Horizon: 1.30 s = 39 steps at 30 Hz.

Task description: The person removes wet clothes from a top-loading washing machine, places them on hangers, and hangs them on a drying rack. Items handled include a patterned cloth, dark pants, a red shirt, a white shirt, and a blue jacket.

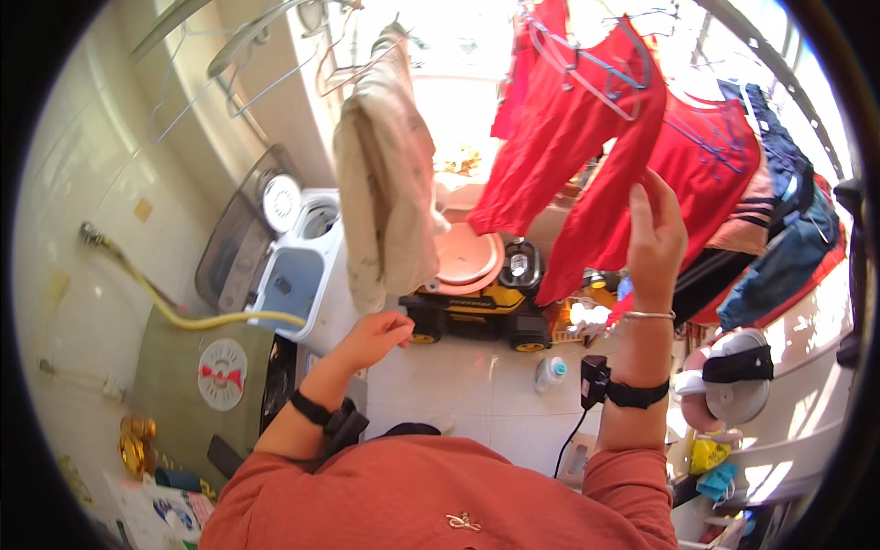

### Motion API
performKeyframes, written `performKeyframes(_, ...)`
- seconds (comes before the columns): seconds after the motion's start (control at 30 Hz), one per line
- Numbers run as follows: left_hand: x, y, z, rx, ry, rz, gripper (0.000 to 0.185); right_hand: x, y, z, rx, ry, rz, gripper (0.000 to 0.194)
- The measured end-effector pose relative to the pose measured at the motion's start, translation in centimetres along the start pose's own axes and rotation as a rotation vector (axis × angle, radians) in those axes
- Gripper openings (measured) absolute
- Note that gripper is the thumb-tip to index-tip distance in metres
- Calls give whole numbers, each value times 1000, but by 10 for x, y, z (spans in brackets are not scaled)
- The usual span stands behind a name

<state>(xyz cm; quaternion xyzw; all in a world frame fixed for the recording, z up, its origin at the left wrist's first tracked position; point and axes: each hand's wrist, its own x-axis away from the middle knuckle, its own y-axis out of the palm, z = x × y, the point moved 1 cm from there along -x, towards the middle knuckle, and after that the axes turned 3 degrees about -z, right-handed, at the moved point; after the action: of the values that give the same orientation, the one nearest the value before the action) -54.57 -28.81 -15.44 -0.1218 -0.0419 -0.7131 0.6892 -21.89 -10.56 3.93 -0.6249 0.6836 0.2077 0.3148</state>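
My right hand point(656, 230) is raised at the edge of red trousers point(570, 144) on a hanger. Its fingertips overlap the red cloth, and I cannot tell whether they pinch it. Behind this hand hangs a red top point(711, 158) on a blue hanger. My left hand point(378, 338) is low, with its fingers curled in and nothing visible in them. It is just below the hem of pale patterned trousers point(388, 179) that hang from a pink hanger point(364, 69).
A twin-tub washing machine point(292, 275) with raised lids stands left, a yellow hose point(206, 321) running into it. Ahead is a toy excavator point(474, 306) bearing pink basins point(467, 258). A bottle point(550, 375) stands on the floor. Jeans point(784, 268) hang right; bare hangers point(234, 82) hang upper left.
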Motion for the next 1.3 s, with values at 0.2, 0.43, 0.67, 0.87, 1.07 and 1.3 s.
performKeyframes(0.2,-8,-26,10,-110,-1,20,22,95,-4,65,69,480,-324,25)
performKeyframes(0.43,-45,-74,2,-202,70,104,17,167,63,61,7,703,-929,25)
performKeyframes(0.67,-113,-172,-5,-347,143,116,18,155,208,23,-192,596,-1400,37)
performKeyframes(0.87,-158,-222,-24,-143,252,-21,18,105,339,24,-124,682,-1209,65)
performKeyframes(1.07,-221,-311,-106,140,47,497,19,84,392,42,-96,741,-1036,63)
performKeyframes(1.3,-309,-384,-205,303,-86,1101,31,86,392,70,1,864,-993,63)
